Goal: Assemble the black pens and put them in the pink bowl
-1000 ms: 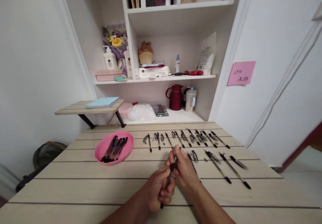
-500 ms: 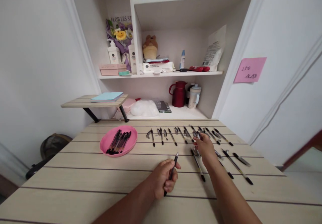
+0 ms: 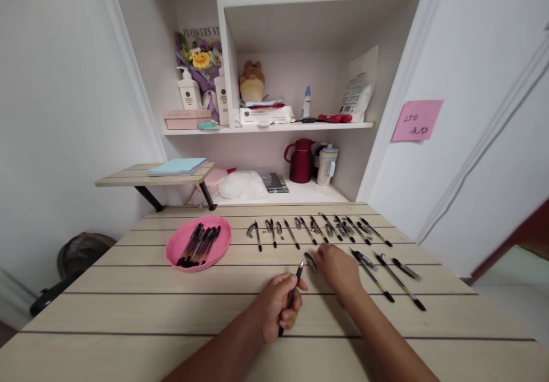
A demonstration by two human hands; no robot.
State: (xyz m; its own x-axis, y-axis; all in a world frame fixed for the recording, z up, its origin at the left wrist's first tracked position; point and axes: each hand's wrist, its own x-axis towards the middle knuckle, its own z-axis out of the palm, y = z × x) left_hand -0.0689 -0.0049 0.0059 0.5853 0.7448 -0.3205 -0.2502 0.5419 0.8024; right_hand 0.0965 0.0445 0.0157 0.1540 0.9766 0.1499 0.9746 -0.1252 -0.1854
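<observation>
Black pen [image 3: 297,279], lower centre of frame: our left hand [image 3: 274,309] is closed round its barrel, tip slanting up and to the right. Our right hand [image 3: 341,267] pinches a small cap [image 3: 309,261] in its fingertips. The cap sits just beside the pen's tip, not yet on it.

Judgement: we hold the barrel steady in the left fist, line the cap's mouth up with the tip, and push straight along the axis. A skewed push could jam or slip.

Surface: pale slatted wooden table [image 3: 171,313]. Pink tray [image 3: 178,243] of pens at centre left; loose pens and caps [image 3: 326,230] in rows across the centre.

Room: white shelves [image 3: 266,131] above, red jug [image 3: 300,162], pink note [image 3: 416,120] at upper right.
</observation>
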